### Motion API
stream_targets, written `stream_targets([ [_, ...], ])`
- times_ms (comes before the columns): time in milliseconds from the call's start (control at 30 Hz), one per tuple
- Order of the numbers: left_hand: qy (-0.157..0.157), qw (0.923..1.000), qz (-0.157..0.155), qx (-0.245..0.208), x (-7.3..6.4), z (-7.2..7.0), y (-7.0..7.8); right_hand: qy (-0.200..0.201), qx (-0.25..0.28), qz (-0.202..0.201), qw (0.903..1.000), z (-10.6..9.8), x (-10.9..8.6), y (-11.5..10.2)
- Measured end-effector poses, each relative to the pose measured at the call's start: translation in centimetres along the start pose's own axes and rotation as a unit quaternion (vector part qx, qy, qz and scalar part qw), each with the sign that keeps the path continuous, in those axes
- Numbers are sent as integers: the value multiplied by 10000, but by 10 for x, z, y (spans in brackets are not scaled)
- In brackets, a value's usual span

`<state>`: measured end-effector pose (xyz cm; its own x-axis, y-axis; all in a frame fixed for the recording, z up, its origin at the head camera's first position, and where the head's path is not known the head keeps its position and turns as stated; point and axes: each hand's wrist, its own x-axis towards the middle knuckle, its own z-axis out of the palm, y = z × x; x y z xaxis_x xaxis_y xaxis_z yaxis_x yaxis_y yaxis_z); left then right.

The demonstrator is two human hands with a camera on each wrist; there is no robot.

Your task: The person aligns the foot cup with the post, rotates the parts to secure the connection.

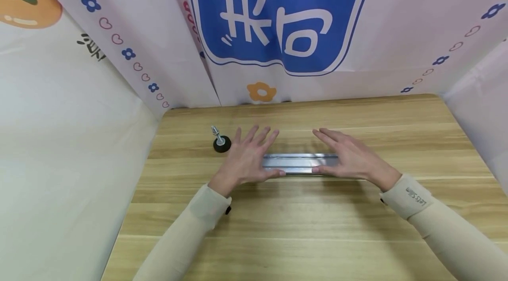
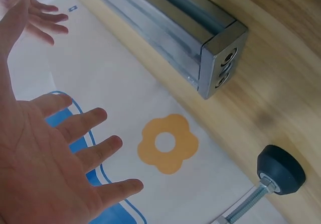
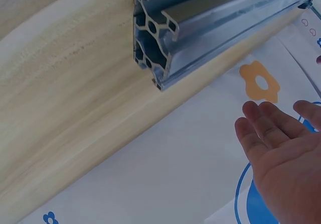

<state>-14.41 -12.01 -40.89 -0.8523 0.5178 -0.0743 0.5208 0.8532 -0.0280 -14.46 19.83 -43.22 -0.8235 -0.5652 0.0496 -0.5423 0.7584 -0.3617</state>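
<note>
An aluminium extrusion profile lies lengthwise across the wooden table. My left hand hovers over its left end, fingers spread, while my right hand is over the right end with straight fingers. Both wrist views show the fingers apart from the metal, holding nothing. At the profile's left end, the left wrist view shows an end plate with bolts in it. The right wrist view shows the bare cut end with its hollow channels. Left of my left hand stands a levelling foot with a black round base and threaded stud.
The wooden tabletop extends toward me and to both sides. A printed white cloth with a blue sign hangs along the back edge. Another white cloth covers the left side.
</note>
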Motion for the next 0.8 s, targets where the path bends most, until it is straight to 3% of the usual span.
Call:
stream_targets([
  [333,-94,9999,84,-12,1,10,2,20,-20,-97,9999,12,-1,1],
  [800,-289,9981,140,-529,0,28,0,-169,53,-11,9998,29,-6,2],
])
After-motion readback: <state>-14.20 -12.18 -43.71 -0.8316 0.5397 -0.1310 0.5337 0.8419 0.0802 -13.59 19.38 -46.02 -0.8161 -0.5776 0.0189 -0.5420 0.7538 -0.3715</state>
